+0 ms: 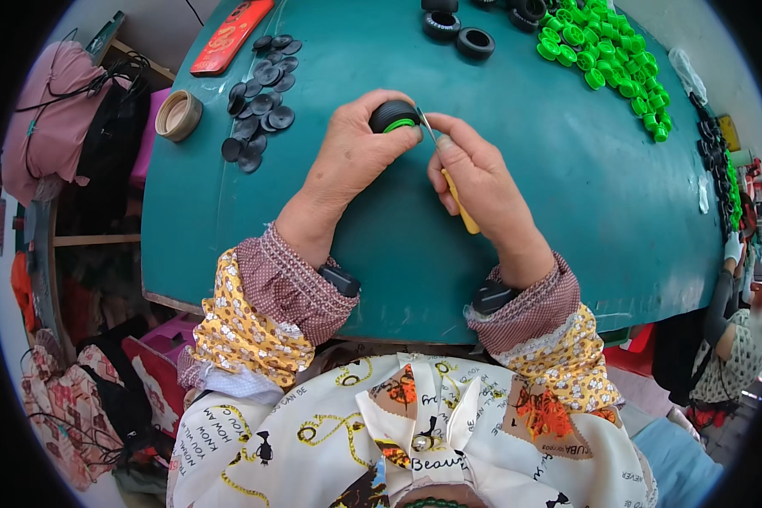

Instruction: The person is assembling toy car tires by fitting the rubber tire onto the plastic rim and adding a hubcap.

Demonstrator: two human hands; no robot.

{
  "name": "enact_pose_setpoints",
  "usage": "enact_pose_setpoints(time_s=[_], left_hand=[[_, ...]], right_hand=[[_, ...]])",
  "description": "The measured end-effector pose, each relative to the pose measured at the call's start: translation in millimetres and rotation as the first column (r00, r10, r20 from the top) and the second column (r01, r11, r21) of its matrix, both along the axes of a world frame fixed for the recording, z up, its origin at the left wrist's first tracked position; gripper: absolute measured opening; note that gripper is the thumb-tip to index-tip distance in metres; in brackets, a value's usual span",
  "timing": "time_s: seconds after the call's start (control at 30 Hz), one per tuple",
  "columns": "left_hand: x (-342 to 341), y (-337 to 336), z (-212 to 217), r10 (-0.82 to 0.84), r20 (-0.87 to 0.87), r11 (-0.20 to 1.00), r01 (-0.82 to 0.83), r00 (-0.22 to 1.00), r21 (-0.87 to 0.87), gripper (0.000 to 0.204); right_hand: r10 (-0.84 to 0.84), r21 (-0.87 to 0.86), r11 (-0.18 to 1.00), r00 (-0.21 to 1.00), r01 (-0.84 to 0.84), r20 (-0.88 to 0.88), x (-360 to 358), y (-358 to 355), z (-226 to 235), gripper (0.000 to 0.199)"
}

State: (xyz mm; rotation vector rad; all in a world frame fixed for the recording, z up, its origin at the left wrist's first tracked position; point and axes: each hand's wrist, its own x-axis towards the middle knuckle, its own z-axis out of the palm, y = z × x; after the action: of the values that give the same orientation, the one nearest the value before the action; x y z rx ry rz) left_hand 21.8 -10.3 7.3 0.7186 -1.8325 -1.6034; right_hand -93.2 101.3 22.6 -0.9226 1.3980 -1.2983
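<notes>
Over the middle of the green table (pixel 381 245), my left hand (pixel 347 148) is closed round a small black toy tire (pixel 393 113) with a bright green wheel rim (pixel 398 124) inside it. My right hand (pixel 478 173) grips a small tool by its yellow handle (pixel 461 201). Its thin metal blade (pixel 426 124) reaches up to the tire's right edge; whether the tip is tucked under the rubber I cannot tell. The left fingers cover part of the tire.
Black discs (pixel 261 106) lie loose at the left, near a red phone (pixel 231 35) and a round tape roll (pixel 179 116). Black tires (pixel 475 44) stand at the far edge beside a heap of green rims (pixel 610 55). Another person (pixel 732 356) sits at the far right.
</notes>
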Motion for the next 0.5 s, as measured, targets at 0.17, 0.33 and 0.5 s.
enact_pose_setpoints(time_s=[0.17,0.33,0.5], left_hand=[[2.6,-3.3,-0.2,-0.040,-0.001,0.986,0.039,0.999,0.163,0.026],[-0.3,-2.5,1.2,-0.062,-0.014,0.981,0.063,0.998,0.186,0.028],[-0.7,-3.0,2.5,-0.063,-0.028,0.974,0.067,0.998,0.218,0.029]], right_hand=[[-0.065,0.083,0.995,0.998,0.062,0.028,7.4,4.0,1.2,0.036],[-0.100,-0.068,0.993,0.986,0.092,-0.133,0.9,-0.3,-9.4,0.035],[-0.093,-0.025,0.996,0.991,0.091,-0.095,0.2,2.3,-0.4,0.036]])
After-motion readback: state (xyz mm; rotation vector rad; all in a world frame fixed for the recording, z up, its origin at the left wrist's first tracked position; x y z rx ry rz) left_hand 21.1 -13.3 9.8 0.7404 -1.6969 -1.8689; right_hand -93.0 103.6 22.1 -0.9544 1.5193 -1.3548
